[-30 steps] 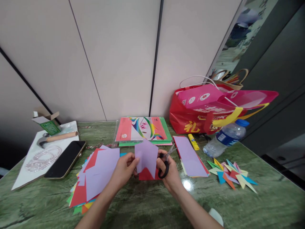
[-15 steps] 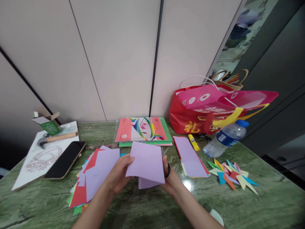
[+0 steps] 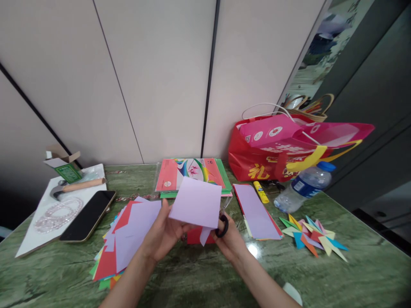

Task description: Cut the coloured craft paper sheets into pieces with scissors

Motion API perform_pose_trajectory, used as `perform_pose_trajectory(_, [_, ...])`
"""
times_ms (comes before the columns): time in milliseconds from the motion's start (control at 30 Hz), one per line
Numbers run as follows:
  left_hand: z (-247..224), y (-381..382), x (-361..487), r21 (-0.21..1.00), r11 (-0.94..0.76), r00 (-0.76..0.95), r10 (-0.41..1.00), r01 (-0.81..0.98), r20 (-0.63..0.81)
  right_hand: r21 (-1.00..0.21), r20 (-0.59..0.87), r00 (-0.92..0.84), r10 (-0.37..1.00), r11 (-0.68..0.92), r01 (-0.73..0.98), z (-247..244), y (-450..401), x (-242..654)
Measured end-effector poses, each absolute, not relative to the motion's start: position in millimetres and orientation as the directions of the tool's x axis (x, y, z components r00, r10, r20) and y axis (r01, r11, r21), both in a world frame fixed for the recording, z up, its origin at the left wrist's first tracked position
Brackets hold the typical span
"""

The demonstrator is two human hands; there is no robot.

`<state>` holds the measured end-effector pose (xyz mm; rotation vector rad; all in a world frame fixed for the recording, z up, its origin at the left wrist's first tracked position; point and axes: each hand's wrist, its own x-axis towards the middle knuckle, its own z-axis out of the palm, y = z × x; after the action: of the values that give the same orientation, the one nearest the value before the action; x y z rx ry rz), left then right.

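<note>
A square sheet of purple paper (image 3: pixel 196 203) is held up in front of me, its near edge between the fingers of my left hand (image 3: pixel 164 237). My right hand (image 3: pixel 231 240) grips a pair of scissors (image 3: pixel 222 227) by the black handles, and the blades point up beside the paper's right edge. A small purple paper strip (image 3: pixel 204 236) hangs by the fingers of my right hand; whether they pinch it is hidden. Below the sheet, a piece of red paper (image 3: pixel 195 236) lies on the table, partly covered.
Left lies a pile of coloured paper (image 3: pixel 138 224), near a phone (image 3: pixel 90 216) and a hammer (image 3: pixel 80 185). A paper pack (image 3: pixel 167 173) is behind. Rightward are long paper strips (image 3: pixel 257 211), a glue stick (image 3: pixel 261 192), a bottle (image 3: pixel 305 186), folded paper pieces (image 3: pixel 316 237) and a red bag (image 3: pixel 244 154).
The purple sheet has risen and tilted, and its lower piece now shows as a narrow strip by my right hand. Red paper has come into view underneath. The scissors' black handle shows more.
</note>
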<state>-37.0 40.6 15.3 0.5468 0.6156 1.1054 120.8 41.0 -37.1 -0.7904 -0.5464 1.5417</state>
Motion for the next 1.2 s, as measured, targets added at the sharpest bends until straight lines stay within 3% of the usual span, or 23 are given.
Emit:
perform_pose_trajectory(167, [21, 33, -28, 0.79, 0.221, 0.413, 0.91, -0.572, 0.045, -0.846, -0.09, 0.186, 0.978, 0.024, -0.533, -40, 45, 127])
perform_pose_trajectory(267, [18, 26, -23, 0.873, 0.208, 0.386, 0.922, -0.442, -0.024, -0.913, -0.042, 0.175, 0.984, 0.034, -0.406, -38, 42, 127])
perform_pose_trajectory(533, [7, 33, -21, 0.91, 0.248, -0.029, 0.962, -0.331, -0.272, -0.953, -0.008, 0.124, 0.992, 0.03, -0.301, -37, 43, 130])
perform_pose_trajectory(633, [5, 39, -24, 0.949, 0.233, -0.202, 0.94, -0.213, -0.276, -0.962, -0.009, 0.202, 0.979, 0.047, -0.27, -40, 48, 135])
perform_pose_trajectory(700, [5, 41, -26, 0.958, 0.229, -0.23, 0.936, -0.172, -0.265, -0.963, -0.006, 0.255, 0.967, 0.063, -0.261, -41, 51, 137])
perform_pose_trajectory(867, [7, 47, -31, 0.887, 0.178, -0.272, 0.91, -0.426, -0.313, -0.951, 0.016, 0.322, 0.947, 0.114, -0.288, -33, 48, 134])
perform_pose_trajectory(933, [7, 50, -32, 0.837, 0.087, -0.287, 0.916, -0.54, -0.28, -0.961, 0.047, 0.198, 0.979, 0.099, -0.259, -27, 40, 127])
perform_pose_trajectory(1000, [9, 50, -31, 0.795, 0.059, -0.264, 0.926, -0.604, -0.269, -0.961, 0.017, -0.088, 0.996, -0.008, -0.277, -22, 28, 117])
perform_pose_trajectory(1100, [12, 46, -27, 0.764, 0.093, -0.215, 0.931, -0.638, -0.294, -0.917, -0.086, -0.482, 0.872, -0.259, -0.305, -20, 10, 100])
perform_pose_trajectory(1200, [18, 40, -21, 0.757, 0.098, -0.185, 0.942, -0.645, -0.28, -0.896, -0.094, -0.588, 0.803, -0.326, -0.302, -22, -1, 92])
